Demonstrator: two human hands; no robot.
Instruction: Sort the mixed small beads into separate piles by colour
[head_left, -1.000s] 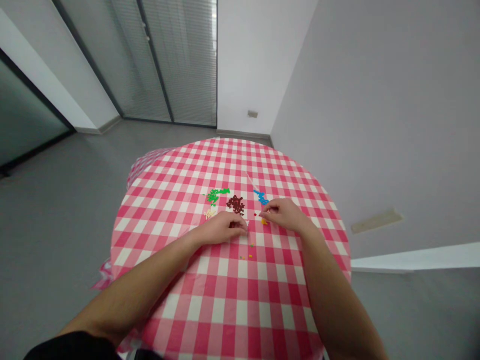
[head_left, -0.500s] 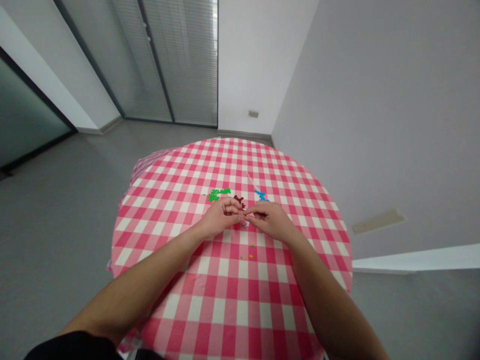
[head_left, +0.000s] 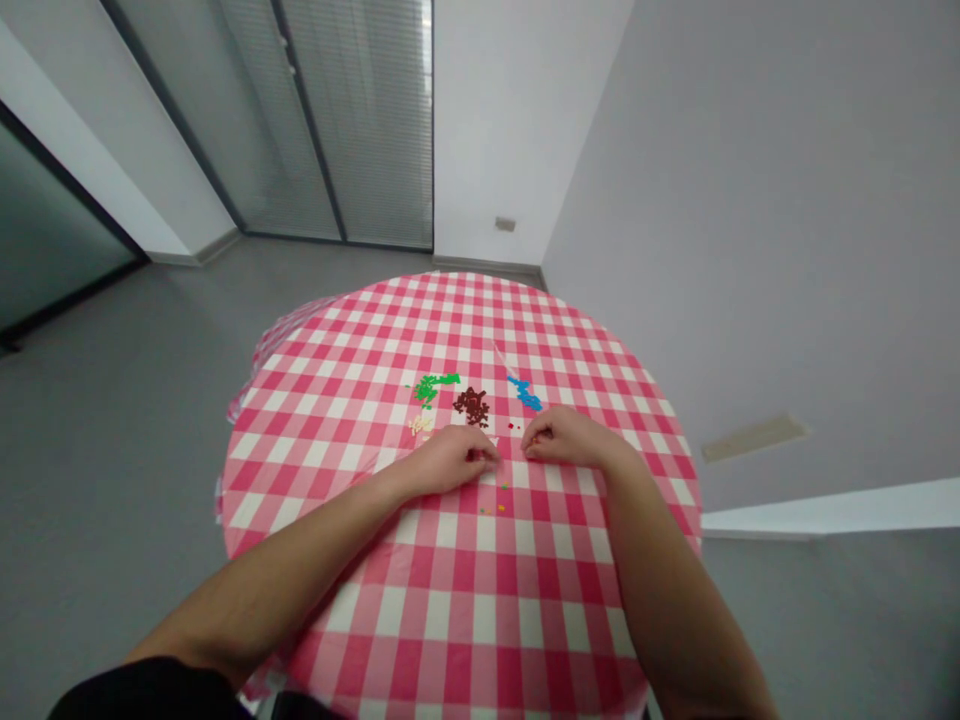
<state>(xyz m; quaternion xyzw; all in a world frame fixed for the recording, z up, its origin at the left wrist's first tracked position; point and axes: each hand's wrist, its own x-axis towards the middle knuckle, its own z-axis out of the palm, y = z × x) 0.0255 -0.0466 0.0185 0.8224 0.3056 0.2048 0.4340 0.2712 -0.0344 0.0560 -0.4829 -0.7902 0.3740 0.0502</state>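
Note:
My left hand (head_left: 457,456) rests low over the tablecloth, fingers curled together near their tips; anything held there is too small to make out. Across a narrow gap, my right hand (head_left: 566,437) is also closed, its fingertips pointing down and left, with their contents hidden. Just beyond the left hand lies a heap of small brown pieces (head_left: 471,405). Cream pieces (head_left: 420,426) are scattered to its left. Small red pieces (head_left: 512,426) lie between the hands, and blue pieces (head_left: 527,393) sit just beyond the right one.
Green pieces (head_left: 426,389) form a pile at the far left of the group. Nearer me are a few tiny orange and green bits (head_left: 501,507). A red-and-white checked cloth (head_left: 465,590) covers the round table. A wall (head_left: 787,250) stands on the right.
My hands were together at the fingertips and are now apart, the left drawn slightly nearer me and the right moved right. The brown heap and cream pieces are now uncovered.

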